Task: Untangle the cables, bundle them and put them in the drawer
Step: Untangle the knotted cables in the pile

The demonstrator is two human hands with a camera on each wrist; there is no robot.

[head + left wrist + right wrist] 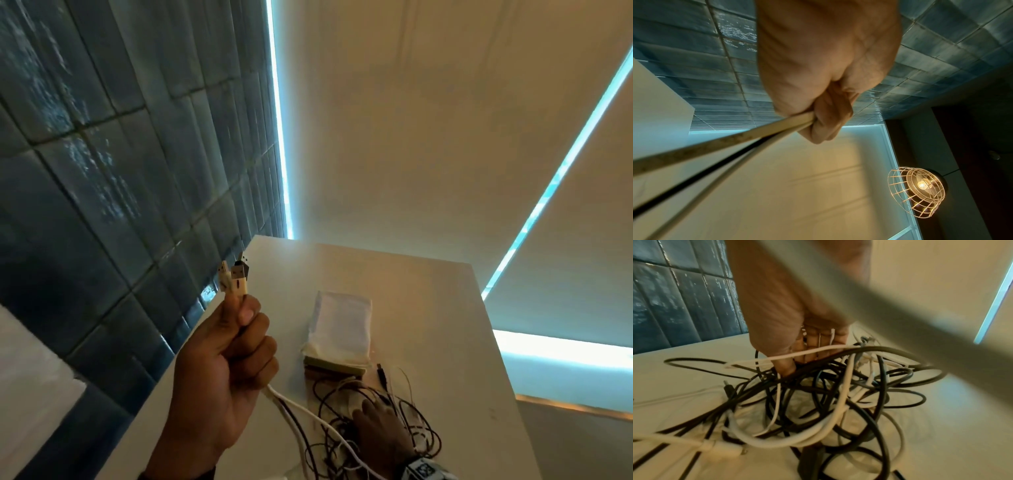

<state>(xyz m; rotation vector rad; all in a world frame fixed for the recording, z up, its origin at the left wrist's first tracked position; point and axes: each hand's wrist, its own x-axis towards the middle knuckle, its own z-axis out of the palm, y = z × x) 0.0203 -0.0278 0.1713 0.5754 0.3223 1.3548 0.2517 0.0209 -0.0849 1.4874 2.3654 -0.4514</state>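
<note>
My left hand (245, 330) is raised above the table's left edge and grips several cable ends, with white and black USB plugs (234, 277) sticking up out of the fist. In the left wrist view the same left hand (824, 116) clamps white and black cables (731, 142) that run down and away. They trail to a tangle of black and white cables (424, 440) on the white table (445, 325). My right hand (376, 419) lies palm down on the tangle. Its straight fingers (797, 352) press into the tangled heap (838, 402). No drawer is in view.
A stack of white folded cloth (342, 322) on a flat green and wooden block (334, 368) sits just beyond the tangle. A dark tiled wall (120, 171) runs along the left. A caged lamp (916, 192) hangs overhead. A loose black plug (381, 371) lies near the block.
</note>
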